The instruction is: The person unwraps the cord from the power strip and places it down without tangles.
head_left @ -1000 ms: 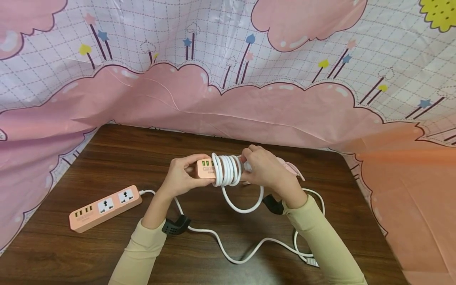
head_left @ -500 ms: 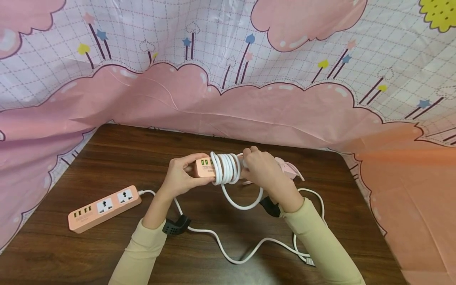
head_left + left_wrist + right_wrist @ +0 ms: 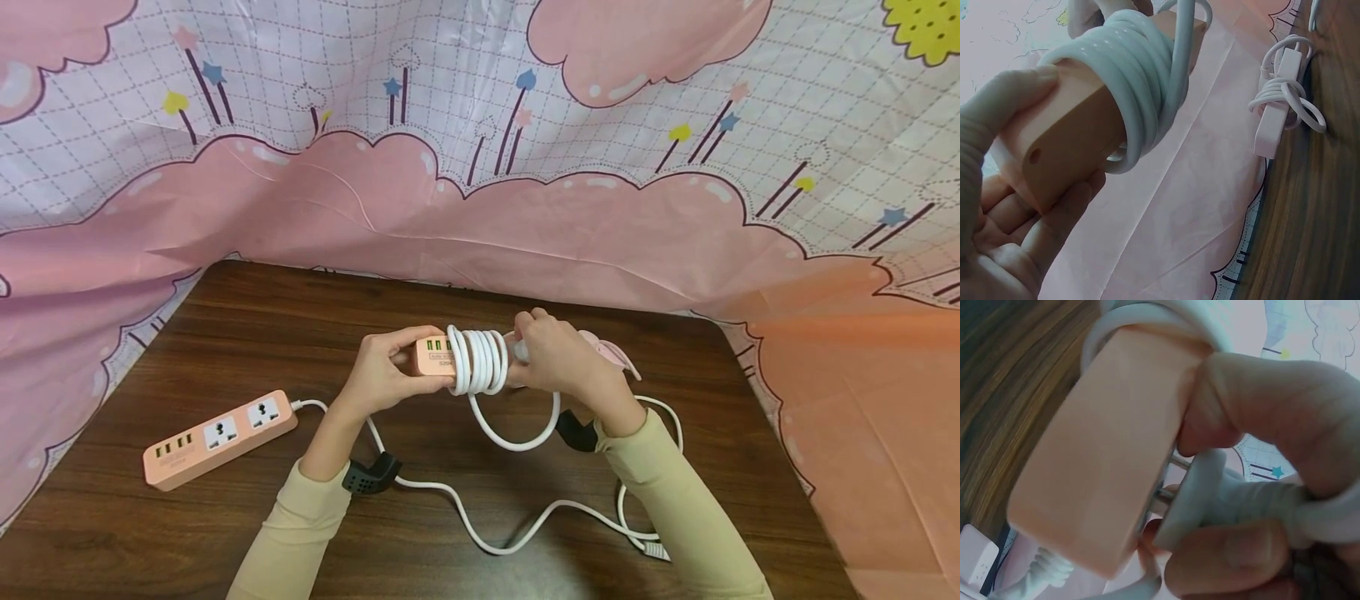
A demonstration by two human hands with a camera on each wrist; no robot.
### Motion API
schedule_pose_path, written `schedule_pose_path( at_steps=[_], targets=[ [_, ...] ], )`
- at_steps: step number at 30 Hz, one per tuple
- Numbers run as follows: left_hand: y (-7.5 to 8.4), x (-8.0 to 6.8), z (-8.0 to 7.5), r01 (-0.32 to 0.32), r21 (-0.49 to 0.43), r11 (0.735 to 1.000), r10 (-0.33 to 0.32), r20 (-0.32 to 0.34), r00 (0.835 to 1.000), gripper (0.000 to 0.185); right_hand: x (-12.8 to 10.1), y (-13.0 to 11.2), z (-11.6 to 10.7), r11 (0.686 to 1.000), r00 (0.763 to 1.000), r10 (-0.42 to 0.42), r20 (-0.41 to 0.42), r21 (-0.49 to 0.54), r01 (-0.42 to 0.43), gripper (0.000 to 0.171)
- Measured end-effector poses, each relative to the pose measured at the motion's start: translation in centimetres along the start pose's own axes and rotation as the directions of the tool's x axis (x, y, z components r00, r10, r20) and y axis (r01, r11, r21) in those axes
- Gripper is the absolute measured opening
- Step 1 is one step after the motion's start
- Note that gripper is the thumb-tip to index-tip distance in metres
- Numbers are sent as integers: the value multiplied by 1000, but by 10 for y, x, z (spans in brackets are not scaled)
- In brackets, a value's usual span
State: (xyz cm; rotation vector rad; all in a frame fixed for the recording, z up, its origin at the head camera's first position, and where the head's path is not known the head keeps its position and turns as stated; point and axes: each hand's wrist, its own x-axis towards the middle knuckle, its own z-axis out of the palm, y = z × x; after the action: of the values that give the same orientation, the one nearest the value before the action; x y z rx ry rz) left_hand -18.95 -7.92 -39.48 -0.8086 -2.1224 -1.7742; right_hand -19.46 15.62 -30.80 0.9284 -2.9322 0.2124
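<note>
A peach power strip (image 3: 432,358) is held up above the table, its white cord (image 3: 483,363) wound round its middle in several turns. My left hand (image 3: 380,371) grips the end with the USB ports, thumb and fingers on opposite sides. At the other end, my right hand (image 3: 558,354) pinches the cord's white plug (image 3: 1194,500). Metal prongs (image 3: 1166,495) show between the plug and the strip's socket face; how far they reach in, I cannot tell. A loose loop of cord hangs below the coils. The right hand hides much of that end in the head view.
A second peach power strip (image 3: 221,439) lies at the left, its cord (image 3: 480,543) snaking across the dark wooden table (image 3: 337,550) to a plug (image 3: 657,551) by the right sleeve. A pink strip wrapped in cord (image 3: 1277,119) lies behind the right hand. A patterned curtain (image 3: 480,217) encloses the back.
The right hand and the wrapped strip shift slightly left, then back right. The hanging cord loop swings with them. Both hands keep their holds; the things on the table stay put.
</note>
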Motion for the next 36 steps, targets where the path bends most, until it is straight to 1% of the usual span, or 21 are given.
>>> schedule_pose_path(
  at_steps=[3, 6, 10, 12, 16, 22, 26, 30, 34, 36],
  targets=[
    [0, -1, 0, 12, -1, 1000, -12, 10, 1000, 55, -1, -1, -1, 1000, 1000, -1, 12, -11, 1, 38],
    [0, -1, 1, 14, 9, 1000, -14, 13, 1000, 56, -2, -2, -2, 1000, 1000, -7, -13, -28, 6, 38],
    [1, 0, 0, -5, 24, 1000, 5, 6, 1000, 56, -3, -5, -2, 998, 998, -9, -55, -54, 6, 38],
    [3, 1, 0, -19, 21, 1000, 19, 6, 1000, 57, -4, -7, -3, 998, 998, -9, -62, -67, 5, 37],
    [5, 1, -1, -41, 21, 999, 41, -1, 999, 56, -4, -8, -5, 997, 999, -3, -53, -76, -1, 35],
    [2, 1, -1, -28, 32, 999, 28, 1, 1000, 56, -3, -5, -3, 998, 1000, 12, -26, -60, -13, 36],
    [0, 1, -1, -47, 36, 998, 47, -9, 999, 56, -3, -6, 1, 997, 998, 9, -65, -71, -13, 38],
    [0, 1, -1, -62, 35, 997, 63, -20, 998, 58, -3, -9, 5, 995, 992, 24, -127, -96, -37, 31],
    [0, 0, 0, -47, 31, 998, 48, -24, 999, 57, -4, -16, 5, 991, 980, 78, -184, -94, -97, 18],
    [-1, -1, 1, -41, 25, 999, 41, -23, 999, 57, -4, -20, 4, 986, 976, 114, -184, -99, -133, 17]
  ],
)
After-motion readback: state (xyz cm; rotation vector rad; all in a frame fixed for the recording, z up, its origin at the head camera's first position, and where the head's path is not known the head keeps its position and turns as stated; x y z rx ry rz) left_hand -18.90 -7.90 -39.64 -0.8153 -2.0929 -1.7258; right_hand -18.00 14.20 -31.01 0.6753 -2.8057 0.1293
